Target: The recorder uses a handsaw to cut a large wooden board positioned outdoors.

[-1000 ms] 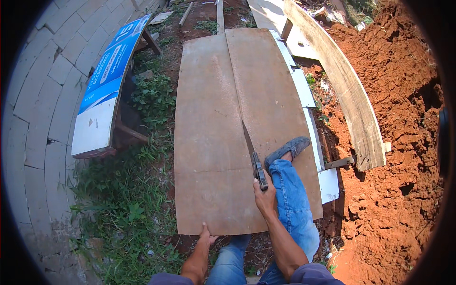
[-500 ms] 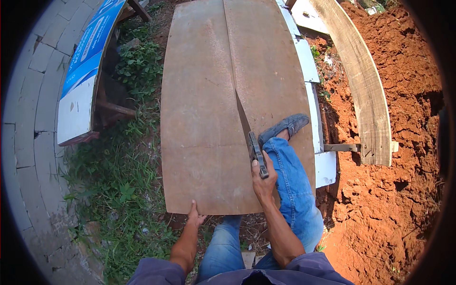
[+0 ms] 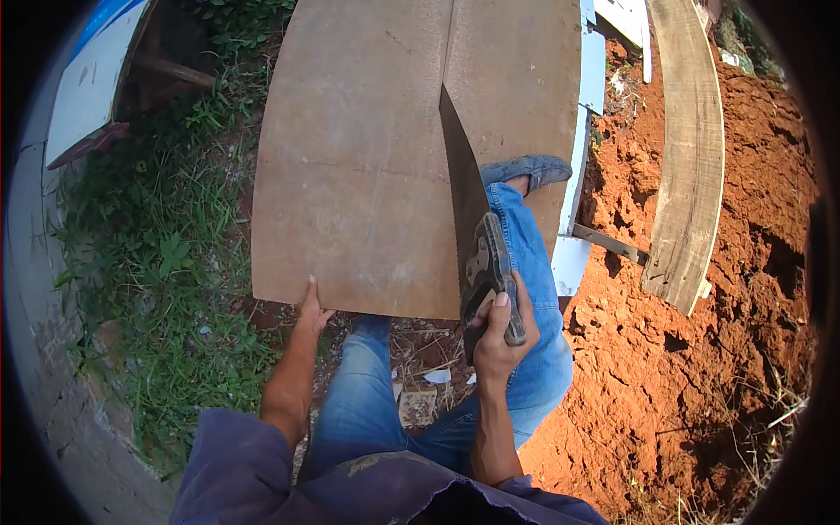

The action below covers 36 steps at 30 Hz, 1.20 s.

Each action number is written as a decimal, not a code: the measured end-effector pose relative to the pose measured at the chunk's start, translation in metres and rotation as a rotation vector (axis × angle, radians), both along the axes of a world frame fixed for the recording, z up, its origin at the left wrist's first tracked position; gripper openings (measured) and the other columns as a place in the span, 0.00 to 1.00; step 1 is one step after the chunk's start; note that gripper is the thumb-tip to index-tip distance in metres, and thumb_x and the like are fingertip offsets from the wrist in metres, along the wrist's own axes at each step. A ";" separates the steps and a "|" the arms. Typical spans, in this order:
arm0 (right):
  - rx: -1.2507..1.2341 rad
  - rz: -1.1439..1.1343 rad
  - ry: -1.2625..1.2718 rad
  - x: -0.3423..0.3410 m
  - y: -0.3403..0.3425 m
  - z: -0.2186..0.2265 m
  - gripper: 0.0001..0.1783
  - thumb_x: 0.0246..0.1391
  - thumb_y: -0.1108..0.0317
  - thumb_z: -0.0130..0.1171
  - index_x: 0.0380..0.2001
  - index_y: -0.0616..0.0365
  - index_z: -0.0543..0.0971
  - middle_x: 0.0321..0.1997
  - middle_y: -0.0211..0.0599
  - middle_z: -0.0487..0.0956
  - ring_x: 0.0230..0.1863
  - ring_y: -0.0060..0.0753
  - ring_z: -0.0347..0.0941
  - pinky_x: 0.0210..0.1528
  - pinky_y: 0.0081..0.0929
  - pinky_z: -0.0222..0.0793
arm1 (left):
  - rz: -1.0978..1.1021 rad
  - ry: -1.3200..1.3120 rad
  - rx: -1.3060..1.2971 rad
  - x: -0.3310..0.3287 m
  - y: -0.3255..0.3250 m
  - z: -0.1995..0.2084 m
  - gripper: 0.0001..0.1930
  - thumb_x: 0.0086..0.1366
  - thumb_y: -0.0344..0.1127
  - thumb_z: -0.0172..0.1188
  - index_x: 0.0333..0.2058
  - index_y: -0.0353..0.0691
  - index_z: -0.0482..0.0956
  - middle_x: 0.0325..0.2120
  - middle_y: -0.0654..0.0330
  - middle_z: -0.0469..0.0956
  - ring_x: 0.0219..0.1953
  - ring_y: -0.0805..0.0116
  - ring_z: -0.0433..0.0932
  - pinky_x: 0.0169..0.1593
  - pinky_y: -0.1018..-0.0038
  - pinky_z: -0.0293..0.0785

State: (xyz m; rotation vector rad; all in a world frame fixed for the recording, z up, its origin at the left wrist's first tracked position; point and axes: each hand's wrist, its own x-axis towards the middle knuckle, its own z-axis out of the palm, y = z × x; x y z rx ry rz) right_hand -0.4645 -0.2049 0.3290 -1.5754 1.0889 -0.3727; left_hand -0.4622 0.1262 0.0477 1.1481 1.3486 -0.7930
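A brown plywood sheet (image 3: 350, 210) stretches away in front of me, with a long cut line running along it. My right hand (image 3: 503, 328) is closed round the dark handle of a handsaw (image 3: 470, 188). The saw's blade slants down, and its far end meets the cut. My left hand (image 3: 312, 308) grips the near edge of the sheet toward its left corner, thumb on top and the other fingers partly hidden below. One foot in a dark shoe (image 3: 529, 171) rests on the sheet, right of the blade.
White panels (image 3: 570, 258) show along the sheet's right side. Farther right, a long wooden plank (image 3: 687, 166) lies over red soil (image 3: 744, 210). Green weeds (image 3: 166, 236) grow on the left, near a blue and white board (image 3: 96, 87) and grey paving (image 3: 31, 289).
The right hand has drawn the saw back toward me, and more of its blade now shows. The left hand still holds the near edge. The whole view has shifted.
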 end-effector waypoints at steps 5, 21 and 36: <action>-0.293 0.104 -0.144 0.154 -0.073 -0.150 0.17 0.62 0.69 0.57 0.48 0.74 0.78 0.26 0.33 0.77 0.23 0.18 0.70 0.28 0.20 0.66 | 0.031 0.000 0.019 0.012 -0.051 -0.006 0.41 0.62 0.62 0.63 0.65 0.45 0.62 0.60 0.52 0.71 0.61 0.48 0.71 0.61 0.40 0.67; -0.141 0.005 0.028 0.219 -0.093 -0.171 0.12 0.64 0.67 0.54 0.30 0.64 0.77 0.14 0.26 0.71 0.14 0.18 0.64 0.18 0.22 0.61 | 0.053 0.049 0.094 0.009 -0.047 -0.005 0.46 0.57 0.60 0.69 0.65 0.40 0.60 0.60 0.50 0.70 0.60 0.45 0.71 0.60 0.38 0.68; -0.051 0.110 -0.096 0.184 -0.076 -0.164 0.22 0.66 0.64 0.54 0.56 0.71 0.73 0.19 0.28 0.73 0.17 0.18 0.68 0.20 0.19 0.64 | 0.071 0.082 0.103 0.014 -0.049 0.045 0.47 0.58 0.58 0.70 0.66 0.37 0.56 0.60 0.47 0.69 0.60 0.43 0.70 0.63 0.44 0.67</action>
